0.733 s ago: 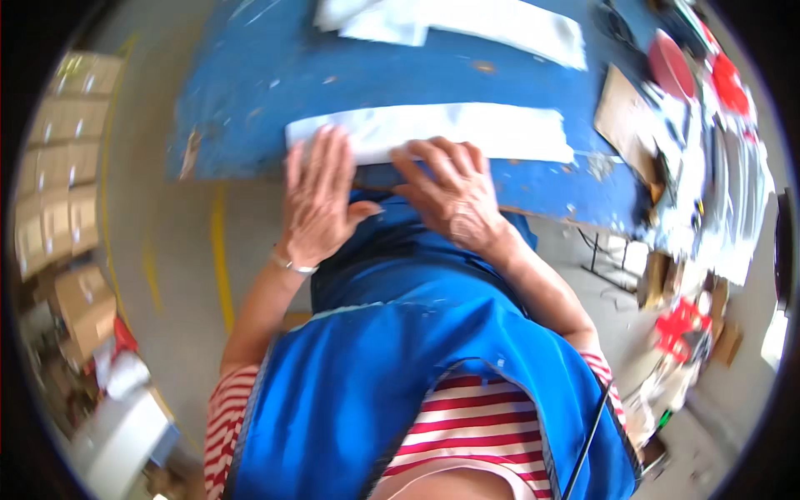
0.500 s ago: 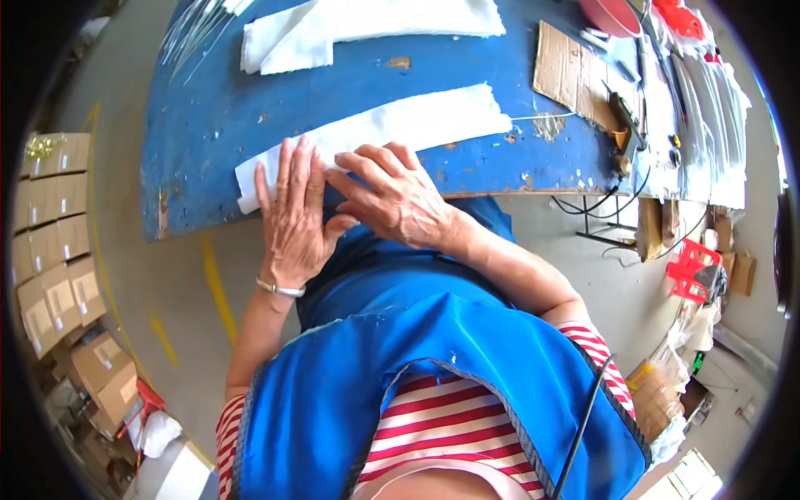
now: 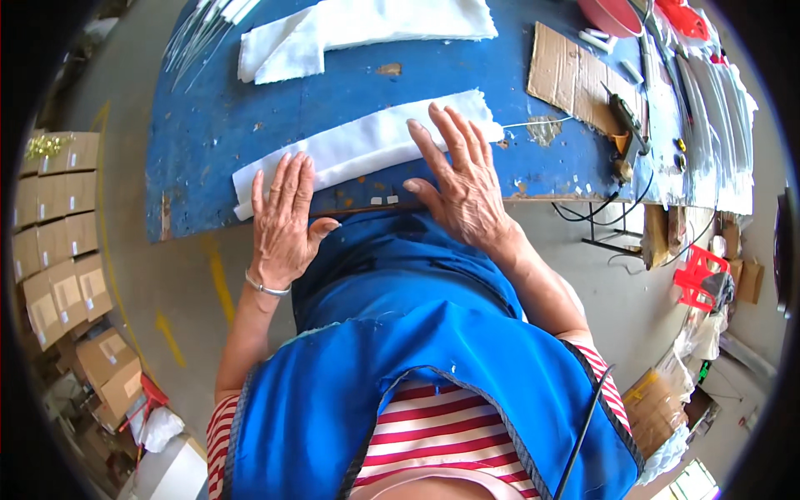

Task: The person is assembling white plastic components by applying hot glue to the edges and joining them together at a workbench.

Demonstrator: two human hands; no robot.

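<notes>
Worn blue paint covers the workbench point(image 3: 250, 125), which stands on a grey concrete floor. Both hands lie flat and open on a long strip of white fabric point(image 3: 358, 146) near the bench's front edge, gripping nothing: the left hand point(image 3: 283, 221) presses its fingers on the strip's left end, the right hand point(image 3: 462, 183) spreads over the right part, thumb out toward the edge. Farther back lies a pile of white cloth point(image 3: 358, 29). To the right sit a cardboard sheet point(image 3: 571, 75), a dark tool with a cable point(image 3: 625, 121) and stacked white sheets point(image 3: 721, 125). Cardboard boxes point(image 3: 58, 225) line the floor at the left.
</notes>
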